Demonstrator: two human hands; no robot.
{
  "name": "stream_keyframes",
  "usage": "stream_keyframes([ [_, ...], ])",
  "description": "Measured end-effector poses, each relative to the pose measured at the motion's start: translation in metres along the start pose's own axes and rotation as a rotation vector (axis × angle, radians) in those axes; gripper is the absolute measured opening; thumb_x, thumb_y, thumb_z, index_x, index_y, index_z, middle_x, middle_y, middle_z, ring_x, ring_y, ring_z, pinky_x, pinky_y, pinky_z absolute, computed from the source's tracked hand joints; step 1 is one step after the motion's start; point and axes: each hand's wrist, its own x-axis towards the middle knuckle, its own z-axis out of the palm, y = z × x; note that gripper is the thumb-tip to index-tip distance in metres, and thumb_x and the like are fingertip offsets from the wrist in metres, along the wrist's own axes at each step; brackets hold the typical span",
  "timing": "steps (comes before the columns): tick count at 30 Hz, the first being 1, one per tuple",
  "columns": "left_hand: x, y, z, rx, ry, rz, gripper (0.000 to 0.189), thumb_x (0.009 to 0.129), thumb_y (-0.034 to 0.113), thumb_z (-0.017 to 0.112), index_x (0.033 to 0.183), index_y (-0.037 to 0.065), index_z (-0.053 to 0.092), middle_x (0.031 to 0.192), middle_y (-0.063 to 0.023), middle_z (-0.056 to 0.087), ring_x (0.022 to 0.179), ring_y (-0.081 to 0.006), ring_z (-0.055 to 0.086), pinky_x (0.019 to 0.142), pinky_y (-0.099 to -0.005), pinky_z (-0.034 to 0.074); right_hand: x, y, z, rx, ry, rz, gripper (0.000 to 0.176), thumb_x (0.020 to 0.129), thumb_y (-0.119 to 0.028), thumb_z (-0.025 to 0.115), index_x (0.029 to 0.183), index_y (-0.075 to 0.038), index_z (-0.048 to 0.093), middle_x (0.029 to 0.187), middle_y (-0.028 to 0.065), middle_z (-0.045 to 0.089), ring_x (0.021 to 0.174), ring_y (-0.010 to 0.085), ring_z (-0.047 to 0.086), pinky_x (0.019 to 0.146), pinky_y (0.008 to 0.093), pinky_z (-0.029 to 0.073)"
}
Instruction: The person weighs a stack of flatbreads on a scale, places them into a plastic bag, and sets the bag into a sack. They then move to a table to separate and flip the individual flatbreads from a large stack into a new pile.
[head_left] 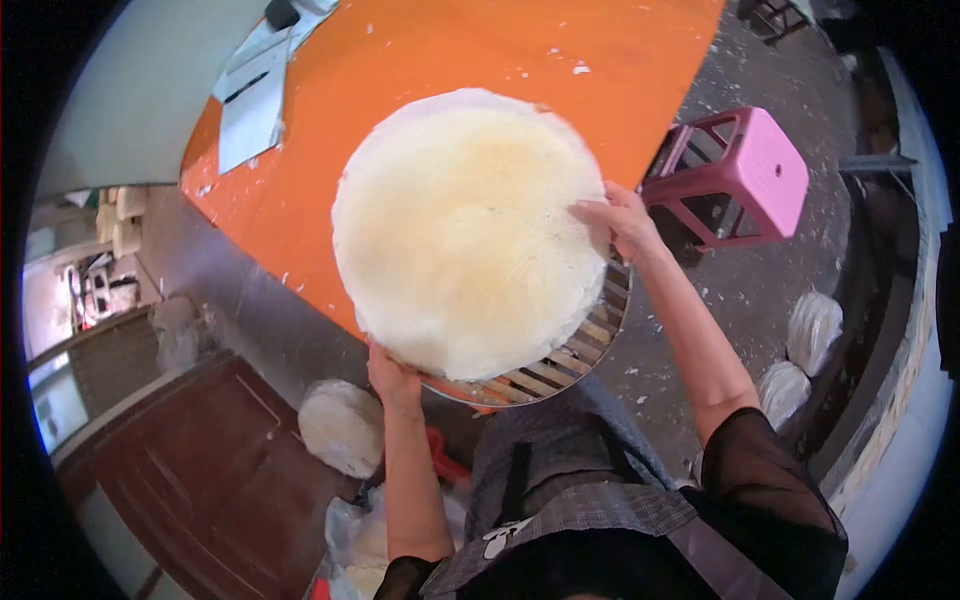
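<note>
A large round pale flatbread-like sheet, lightly browned near its middle, lies over a round slatted rack at the edge of an orange table. My left hand grips the lower left edge, its fingers partly hidden under the rim. At the right edge, my right hand has its thumb on top of the sheet and its other fingers mostly out of sight beneath. The rack's slats show along the sheet's lower right side.
The orange table bears papers and small white scraps. A pink stool stands at the right. Wrapped round stacks lie on the floor at right, another bundle at lower left near a brown board.
</note>
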Motion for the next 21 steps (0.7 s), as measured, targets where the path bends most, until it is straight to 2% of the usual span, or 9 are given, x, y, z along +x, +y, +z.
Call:
stream_keyframes([
  [2,-0.003,0.002,0.003,-0.019,0.115,-0.042,0.035,0.091,0.025,0.037,0.118,0.004,0.042,0.110,-0.0071,0.052,0.101,-0.0216,0.052,0.084,-0.0366,0.043,-0.004,0.002,0.003,-0.130,-0.040,-0.036,0.037,0.071,-0.001,0.059,0.106,0.002,0.051,0.095,0.0067,0.059,0.085,0.0120,0.056,0.075,0.0258,0.045],
  [3,-0.002,0.001,0.000,-0.022,0.141,-0.042,0.034,0.091,0.025,0.037,0.118,0.004,0.042,0.111,-0.0070,0.052,0.101,-0.0213,0.051,0.084,-0.0361,0.043,-0.006,0.003,0.009,-0.287,-0.006,-0.120,0.041,0.068,0.002,0.058,0.108,0.003,0.050,0.095,0.0064,0.059,0.083,0.0123,0.057,0.074,0.0261,0.046],
  [4,-0.002,0.000,-0.001,-0.027,0.162,-0.044,0.034,0.091,0.024,0.037,0.118,0.004,0.042,0.111,-0.0069,0.052,0.101,-0.0210,0.051,0.084,-0.0356,0.043,-0.011,-0.001,0.018,-0.359,0.056,-0.081,0.042,0.067,0.002,0.057,0.109,0.003,0.050,0.095,0.0063,0.059,0.082,0.0127,0.057,0.074,0.0265,0.046],
  [6,-0.003,0.001,0.007,-0.048,0.136,-0.003,0.035,0.092,0.025,0.034,0.119,0.004,0.041,0.113,-0.0068,0.051,0.103,-0.0214,0.050,0.087,-0.0362,0.041,-0.015,0.004,0.016,-0.298,0.028,-0.055,0.036,0.066,0.001,0.057,0.103,0.003,0.053,0.090,0.0081,0.060,0.079,0.0135,0.057,0.069,0.0258,0.046],
  [11,-0.007,0.003,0.015,-0.061,0.062,0.038,0.036,0.092,0.023,0.032,0.121,0.003,0.039,0.119,-0.0081,0.047,0.109,-0.0214,0.046,0.093,-0.0350,0.036,-0.030,0.014,0.014,-0.154,0.053,0.104,0.040,0.067,-0.002,0.063,0.105,0.003,0.051,0.093,0.0097,0.060,0.080,0.0156,0.058,0.070,0.0264,0.046],
  [16,-0.005,0.002,0.015,-0.101,0.058,0.051,0.034,0.092,0.021,0.036,0.115,-0.002,0.043,0.113,-0.0085,0.051,0.102,-0.0178,0.050,0.087,-0.0314,0.040,-0.060,0.030,0.029,-0.019,0.196,0.145,0.039,0.068,0.002,0.064,0.104,0.005,0.051,0.094,0.0112,0.060,0.078,0.0184,0.060,0.069,0.0296,0.048],
  [17,-0.006,0.004,0.018,-0.097,0.067,0.042,0.034,0.092,0.022,0.036,0.115,-0.002,0.043,0.113,-0.0086,0.051,0.102,-0.0178,0.050,0.087,-0.0314,0.040,-0.069,0.031,0.038,-0.131,0.209,0.130,0.038,0.067,0.004,0.064,0.102,0.006,0.051,0.093,0.0112,0.060,0.079,0.0196,0.060,0.068,0.0302,0.049],
  [20,-0.007,0.003,0.015,-0.088,0.035,0.039,0.035,0.092,0.023,0.037,0.115,-0.002,0.043,0.114,-0.0091,0.050,0.103,-0.0178,0.050,0.088,-0.0311,0.039,-0.083,0.047,0.043,-0.015,0.131,0.194,0.042,0.067,0.002,0.065,0.106,0.003,0.050,0.093,0.0095,0.061,0.079,0.0172,0.060,0.067,0.0288,0.049],
  [21,-0.006,0.003,0.014,-0.085,0.015,0.041,0.035,0.092,0.023,0.037,0.116,-0.002,0.042,0.114,-0.0092,0.050,0.103,-0.0178,0.050,0.088,-0.0310,0.039,-0.086,0.052,0.044,0.026,0.106,0.167,0.041,0.067,0.003,0.064,0.105,0.003,0.050,0.091,0.0101,0.061,0.075,0.0180,0.061,0.062,0.0294,0.051],
])
